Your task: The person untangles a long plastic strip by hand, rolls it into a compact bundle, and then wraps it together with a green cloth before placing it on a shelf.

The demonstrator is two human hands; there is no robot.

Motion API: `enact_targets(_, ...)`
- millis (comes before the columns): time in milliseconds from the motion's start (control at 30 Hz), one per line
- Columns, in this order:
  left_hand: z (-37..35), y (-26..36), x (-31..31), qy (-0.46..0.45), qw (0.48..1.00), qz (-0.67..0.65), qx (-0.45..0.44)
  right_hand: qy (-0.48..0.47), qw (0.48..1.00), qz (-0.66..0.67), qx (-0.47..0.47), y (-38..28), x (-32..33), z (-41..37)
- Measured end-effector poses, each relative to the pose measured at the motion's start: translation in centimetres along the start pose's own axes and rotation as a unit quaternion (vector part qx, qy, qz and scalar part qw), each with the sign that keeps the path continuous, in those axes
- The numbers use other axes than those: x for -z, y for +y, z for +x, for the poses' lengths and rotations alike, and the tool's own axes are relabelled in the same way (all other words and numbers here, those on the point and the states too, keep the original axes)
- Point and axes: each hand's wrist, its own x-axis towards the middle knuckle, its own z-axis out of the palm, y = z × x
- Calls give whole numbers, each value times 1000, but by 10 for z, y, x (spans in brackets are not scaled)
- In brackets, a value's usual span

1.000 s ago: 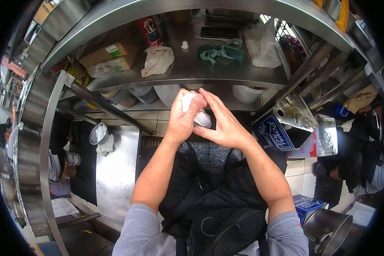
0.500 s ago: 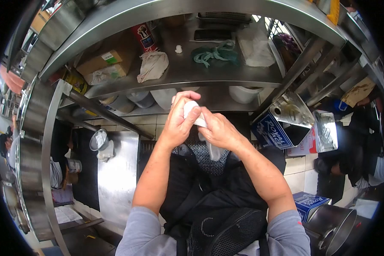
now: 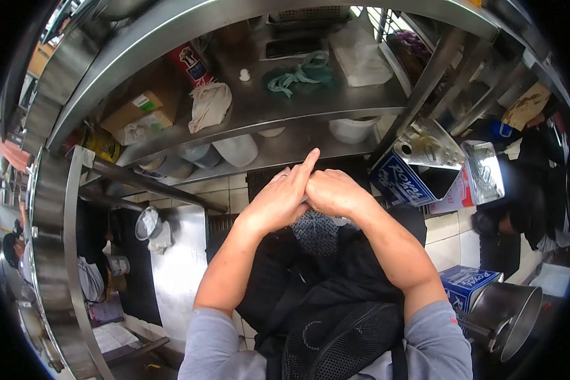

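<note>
My left hand (image 3: 282,197) and my right hand (image 3: 337,192) press together above my lap. The left index finger points up and away, while its other fingers lie partly hidden against the right hand. My right hand is closed in a fist, its back facing up. A white cloth-like piece is gripped between the hands and is now almost wholly covered by them. A patterned dark mesh surface (image 3: 315,234) shows just below the hands, between my knees.
Ahead is a steel shelf (image 3: 253,111) holding a crumpled cloth (image 3: 210,106), a green plastic bag (image 3: 301,75) and a cardboard box (image 3: 142,114). A blue tin (image 3: 402,177) stands right, a steel pot (image 3: 506,320) lower right, and a metal sheet (image 3: 180,266) left.
My hands have turned and come closer together, covering the white cloth that showed between and below them. My left index finger has straightened. The view has shifted slightly.
</note>
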Motion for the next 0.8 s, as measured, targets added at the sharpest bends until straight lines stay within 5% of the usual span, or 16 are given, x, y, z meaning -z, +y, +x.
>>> enact_targets(100, -3, -22, -26, -7, 999, -27, 45, -105, 993, -38, -48, -2, 4, 2)
enact_targets(167, -3, -21, -26, 10, 999, -7, 46, -50, 998, -30, -33, 4, 0, 3)
enact_targets(267, -3, -23, -25, -64, 984, 36, 159, -34, 998, -23, -40, 9, 1, 4)
enact_targets(400, -6, -44, -25, -93, 984, 56, 143, -25, 992, 119, -30, 18, 18, 1)
enact_targets(467, -3, -42, -14, -27, 989, -146, -18, -22, 986, 159, -35, 28, 22, 0)
enact_targets(500, -6, -41, -6, -158, 916, -345, 133, -1, 982, 190, -12, 33, 27, -3)
enact_targets(533, -10, -39, -1, -157, 915, -346, 134, 19, 975, 221, 11, 38, 32, -4)
enact_targets(600, -23, -38, 8, -159, 728, -638, 197, -17, 941, 334, -48, 47, 41, -6)
enact_targets(700, -27, -34, 15, -109, 699, -692, 144, -17, 882, 465, -77, 47, 46, -3)
enact_targets(800, -25, -40, 9, -83, 697, -708, 79, 28, 895, 445, 2, 34, 35, 2)
